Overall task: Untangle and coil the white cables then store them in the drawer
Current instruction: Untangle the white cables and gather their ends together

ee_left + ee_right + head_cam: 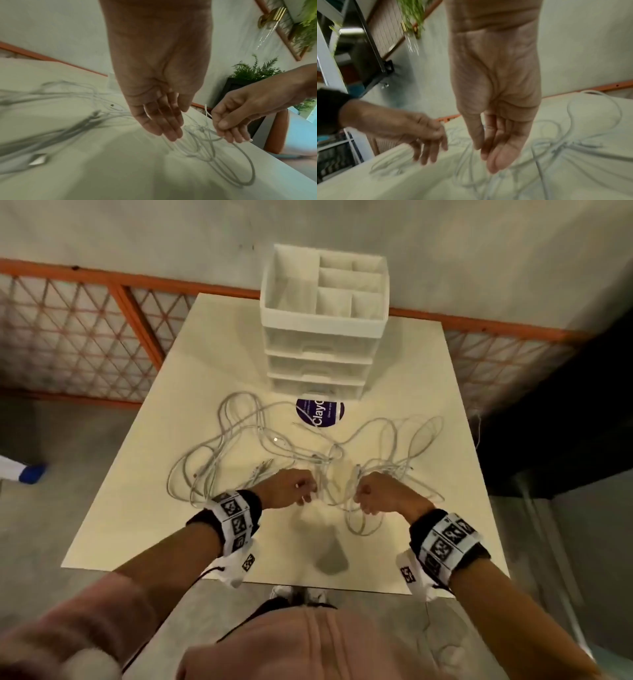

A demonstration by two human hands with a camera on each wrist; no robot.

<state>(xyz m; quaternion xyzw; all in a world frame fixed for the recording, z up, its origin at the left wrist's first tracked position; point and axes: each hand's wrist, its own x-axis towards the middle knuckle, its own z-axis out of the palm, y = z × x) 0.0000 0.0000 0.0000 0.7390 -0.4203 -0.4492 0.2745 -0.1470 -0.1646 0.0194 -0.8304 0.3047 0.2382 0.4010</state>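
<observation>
Several white cables (236, 440) lie tangled over the white table (144, 508), with loops at left and right (404, 436) meeting in a knot between my hands. My left hand (306, 495) hovers over the knot with straight fingers (169, 133) whose tips touch the strands. My right hand (361, 498) pinches one cable strand (212, 138) between thumb and fingers (226, 128) and lifts it slightly. The white drawer unit (322, 357) stands at the table's back, its three drawers pushed in.
A round purple label (320, 413) lies in front of the drawer unit. Metal plugs (37, 159) end some cables on the left. An open compartment tray (342, 282) tops the unit. An orange-framed mesh fence (85, 330) runs behind the table.
</observation>
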